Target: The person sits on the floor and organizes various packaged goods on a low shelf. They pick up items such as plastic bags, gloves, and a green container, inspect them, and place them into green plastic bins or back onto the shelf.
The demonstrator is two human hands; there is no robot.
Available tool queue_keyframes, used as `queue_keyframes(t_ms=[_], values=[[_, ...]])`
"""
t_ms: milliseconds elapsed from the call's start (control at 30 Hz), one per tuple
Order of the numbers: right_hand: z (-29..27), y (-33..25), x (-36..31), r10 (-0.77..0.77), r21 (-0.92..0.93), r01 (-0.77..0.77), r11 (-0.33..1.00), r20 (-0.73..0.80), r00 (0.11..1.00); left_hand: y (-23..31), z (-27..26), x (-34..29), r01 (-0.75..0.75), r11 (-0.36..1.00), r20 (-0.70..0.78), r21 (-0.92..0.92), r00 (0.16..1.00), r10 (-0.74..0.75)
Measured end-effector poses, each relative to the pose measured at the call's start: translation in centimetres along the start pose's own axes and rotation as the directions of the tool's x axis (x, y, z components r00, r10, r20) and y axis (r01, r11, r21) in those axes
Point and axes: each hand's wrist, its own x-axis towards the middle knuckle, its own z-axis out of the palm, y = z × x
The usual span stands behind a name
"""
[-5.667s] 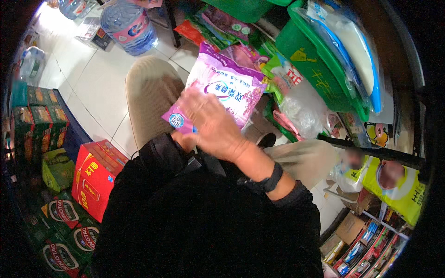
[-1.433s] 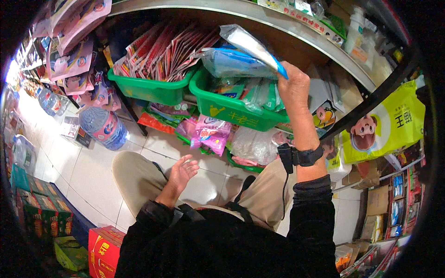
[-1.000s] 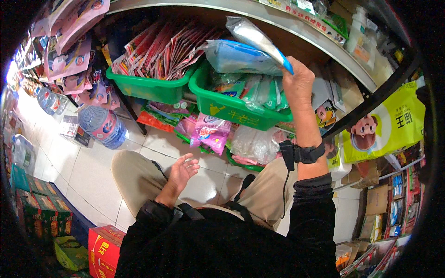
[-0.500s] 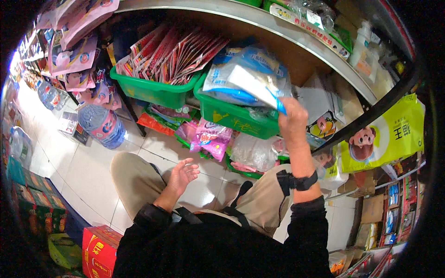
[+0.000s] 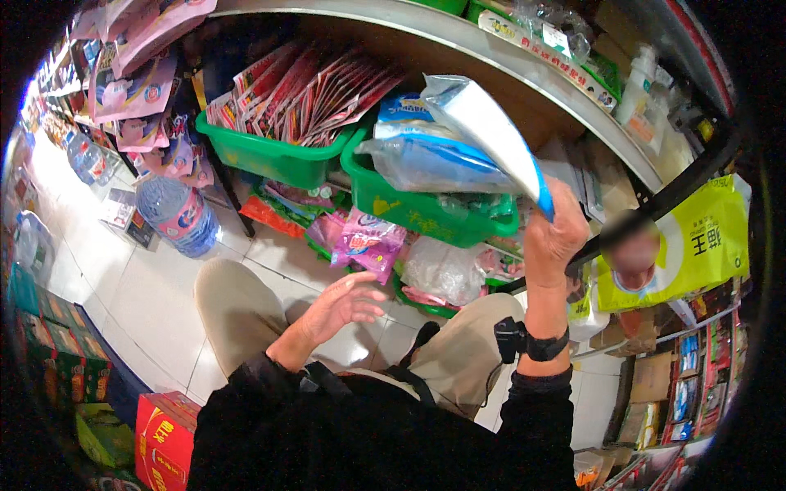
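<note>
- At seven o'clock, left hand (image 5: 340,311), fingers loosely spread, near pink-purple packet (image 5: 368,241).
- At three o'clock, right hand (image 5: 558,227), gripping white-and-blue packet (image 5: 483,123), slanting toward one o'clock above green basket (image 5: 426,219).
- At ten o'clock, red packets (image 5: 307,98).

Basket (image 5: 409,209) interior mostly hidden, seemingly, behind blue-white packages (image 5: 485,131), red carton (image 5: 164,442) cropped

The head view comes from the left one of two wide fisheye cameras worn side by side on the person's head. Upright and unmirrored, it looks steeply down and forward over the black-clothed torso (image 5: 377,434) and the knees (image 5: 233,311) to a shelf edge (image 5: 450,24), which the lens bends into an arc. The left hand (image 5: 337,307) and right hand (image 5: 557,229) lie within arm's reach of it.
</note>
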Motion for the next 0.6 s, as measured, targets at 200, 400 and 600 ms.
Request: queue_keyframes(t_ms=[200,400,600], values=[[-5.7,-0.8,-2.4,-0.028,0.006,0.029,1.000,-0.092,0.995,2.9,5.3,1.8,0.003,0.996,0.214,-0.091,0.977,0.017],[-11.4,1.0,-10.5,0.122,0.245,-0.106,0.964,-0.051,0.991,3.5,9.4,3.7,0.007,0.955,0.235,-0.297,0.970,0.066],[-12.3,0.4,-14.1,0.160,0.261,-0.207,0.943,0.190,0.969,3.5,12.5,4.1,-0.053,0.989,0.161,-0.135,0.984,0.075]])
